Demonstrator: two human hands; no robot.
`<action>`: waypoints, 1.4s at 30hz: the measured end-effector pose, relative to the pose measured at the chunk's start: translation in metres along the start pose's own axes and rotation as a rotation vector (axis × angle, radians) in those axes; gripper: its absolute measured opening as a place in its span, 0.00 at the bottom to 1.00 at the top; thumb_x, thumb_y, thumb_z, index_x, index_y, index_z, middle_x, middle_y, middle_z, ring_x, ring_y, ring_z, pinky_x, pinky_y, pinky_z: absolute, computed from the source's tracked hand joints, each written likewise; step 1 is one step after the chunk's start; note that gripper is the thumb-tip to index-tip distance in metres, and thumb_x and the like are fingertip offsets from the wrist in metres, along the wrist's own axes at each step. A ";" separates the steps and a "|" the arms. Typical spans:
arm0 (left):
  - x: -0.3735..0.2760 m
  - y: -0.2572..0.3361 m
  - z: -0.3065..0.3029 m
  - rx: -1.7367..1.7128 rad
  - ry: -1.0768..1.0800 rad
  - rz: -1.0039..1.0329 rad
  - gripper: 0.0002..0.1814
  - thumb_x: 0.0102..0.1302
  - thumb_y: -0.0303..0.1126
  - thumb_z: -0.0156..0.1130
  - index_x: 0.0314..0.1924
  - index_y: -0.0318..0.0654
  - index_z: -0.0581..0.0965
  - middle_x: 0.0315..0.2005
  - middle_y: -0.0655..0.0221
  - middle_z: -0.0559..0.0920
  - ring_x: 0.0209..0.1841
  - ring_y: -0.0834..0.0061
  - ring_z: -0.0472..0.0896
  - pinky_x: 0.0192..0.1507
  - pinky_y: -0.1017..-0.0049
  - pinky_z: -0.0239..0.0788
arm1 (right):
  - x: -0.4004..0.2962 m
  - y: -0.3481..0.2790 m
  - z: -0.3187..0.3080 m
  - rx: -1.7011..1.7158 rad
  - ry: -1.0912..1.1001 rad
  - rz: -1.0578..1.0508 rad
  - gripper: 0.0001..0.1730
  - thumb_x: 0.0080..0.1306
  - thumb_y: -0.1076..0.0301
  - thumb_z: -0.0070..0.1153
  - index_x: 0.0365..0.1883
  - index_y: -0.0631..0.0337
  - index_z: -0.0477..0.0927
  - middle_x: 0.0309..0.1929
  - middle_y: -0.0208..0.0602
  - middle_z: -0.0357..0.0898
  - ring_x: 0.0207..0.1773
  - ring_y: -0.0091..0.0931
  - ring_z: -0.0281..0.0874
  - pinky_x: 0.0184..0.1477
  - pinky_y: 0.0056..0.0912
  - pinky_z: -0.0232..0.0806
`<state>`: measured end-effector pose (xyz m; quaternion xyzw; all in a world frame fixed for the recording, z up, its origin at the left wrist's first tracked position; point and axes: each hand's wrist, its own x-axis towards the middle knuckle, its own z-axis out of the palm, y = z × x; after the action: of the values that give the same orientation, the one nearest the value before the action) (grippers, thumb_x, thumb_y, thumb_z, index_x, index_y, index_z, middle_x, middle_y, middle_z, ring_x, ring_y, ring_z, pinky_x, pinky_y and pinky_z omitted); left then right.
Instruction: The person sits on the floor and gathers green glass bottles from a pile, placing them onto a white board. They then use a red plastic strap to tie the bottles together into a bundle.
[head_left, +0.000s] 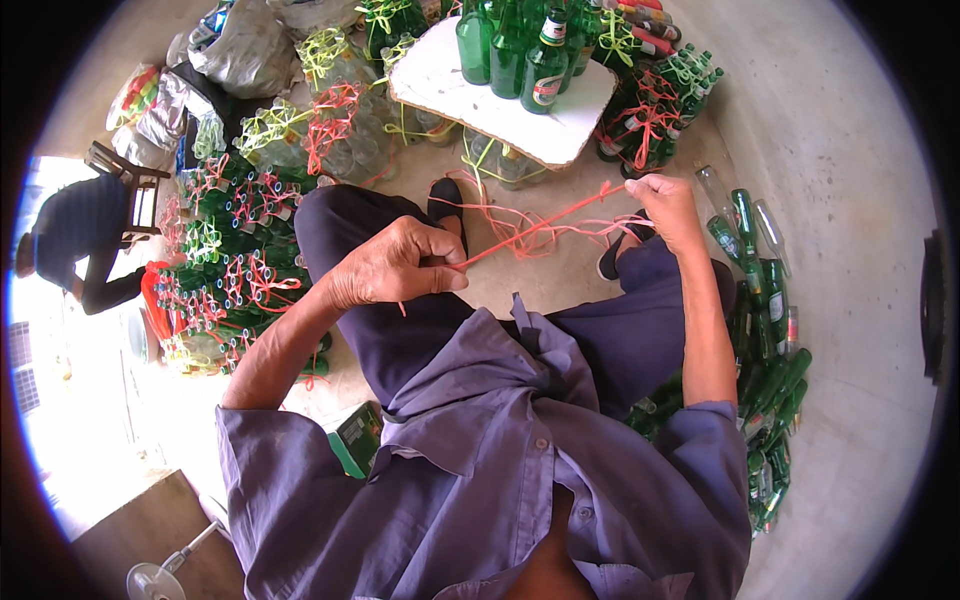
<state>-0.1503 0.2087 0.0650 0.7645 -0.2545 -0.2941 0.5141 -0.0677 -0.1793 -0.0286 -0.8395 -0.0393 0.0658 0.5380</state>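
Observation:
A red plastic twine (541, 225) stretches between my two hands above the floor, with a knot near its right end. My left hand (405, 262) is closed on the twine over my left knee, and a short tail hangs below it. The other end is pinched between the thumb and fingers of my right hand (664, 206), which is raised above my right shoe. From that hand, paler pink loops droop into a loose tangle (521, 238) by my feet. Beyond it, several green glass bottles (544, 67) stand on a white board (495, 112).
Tied bundles of green bottles (247, 225) stand at left, with clear-bottle bundles (352, 135) farther back. Loose bottles (765, 315) lie along the right wall. A person (82, 225) bends over near a wooden chair (142, 187). A green carton (356, 439) sits by my left side.

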 end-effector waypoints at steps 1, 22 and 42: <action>0.000 0.003 -0.001 -0.085 0.034 -0.019 0.12 0.71 0.33 0.60 0.32 0.33 0.81 0.21 0.78 0.75 0.27 0.86 0.72 0.30 0.79 0.64 | -0.001 0.000 0.003 0.011 -0.016 0.015 0.14 0.67 0.65 0.61 0.28 0.68 0.83 0.20 0.22 0.72 0.24 0.13 0.65 0.27 0.22 0.60; 0.022 -0.026 -0.057 0.334 0.674 -0.142 0.08 0.68 0.33 0.56 0.37 0.35 0.78 0.21 0.65 0.76 0.26 0.73 0.75 0.33 0.70 0.69 | -0.014 -0.038 -0.040 -0.105 0.014 -0.062 0.11 0.68 0.69 0.61 0.32 0.70 0.84 0.28 0.27 0.82 0.33 0.14 0.73 0.38 0.20 0.66; 0.005 0.036 -0.046 -0.311 0.211 0.002 0.05 0.66 0.27 0.67 0.37 0.33 0.80 0.28 0.78 0.79 0.31 0.89 0.73 0.33 0.84 0.65 | -0.033 -0.143 -0.137 -0.299 0.332 -0.204 0.10 0.67 0.68 0.64 0.35 0.68 0.85 0.27 0.16 0.74 0.31 0.11 0.62 0.33 0.17 0.57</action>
<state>-0.1168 0.2222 0.1119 0.7022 -0.1512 -0.2477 0.6501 -0.0782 -0.2471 0.1596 -0.9007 -0.0444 -0.1345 0.4107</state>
